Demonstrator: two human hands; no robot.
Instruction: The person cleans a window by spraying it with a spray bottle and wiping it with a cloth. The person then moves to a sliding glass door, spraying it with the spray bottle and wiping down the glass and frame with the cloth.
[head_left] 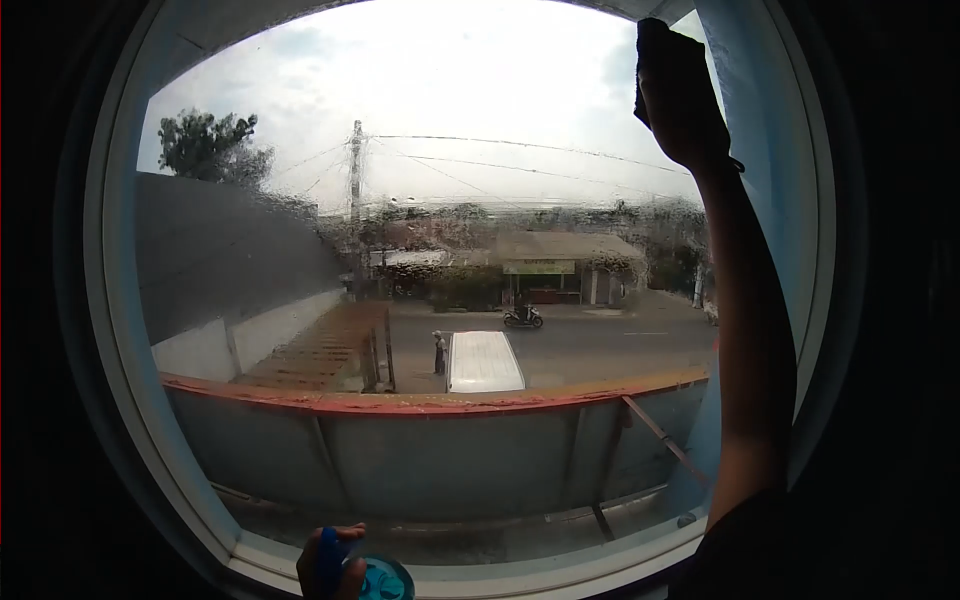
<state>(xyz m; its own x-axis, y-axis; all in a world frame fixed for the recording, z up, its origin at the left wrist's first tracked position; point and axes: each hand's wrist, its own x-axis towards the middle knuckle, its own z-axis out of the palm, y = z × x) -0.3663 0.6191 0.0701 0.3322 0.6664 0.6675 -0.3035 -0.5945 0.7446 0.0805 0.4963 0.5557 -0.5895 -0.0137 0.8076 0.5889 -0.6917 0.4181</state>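
Note:
A wet, streaked window pane (430, 90) fills the middle of the view. High at the upper right, my right hand (685, 100) presses a dark cloth (650, 60) against the glass near the frame, with the arm stretched up. At the bottom, my left hand (330, 565) is wrapped round the blue top of a spray bottle (385, 580) whose teal-blue body shows beside the fingers. The rest of the bottle is cut off by the lower edge of the view.
A pale window frame (115, 300) surrounds the glass, with a sill (500, 580) below. Outside are a red-edged parapet (400, 402), a white vehicle (485, 362), a standing person (440, 353), a motorbike (523, 318) on the road and a low building.

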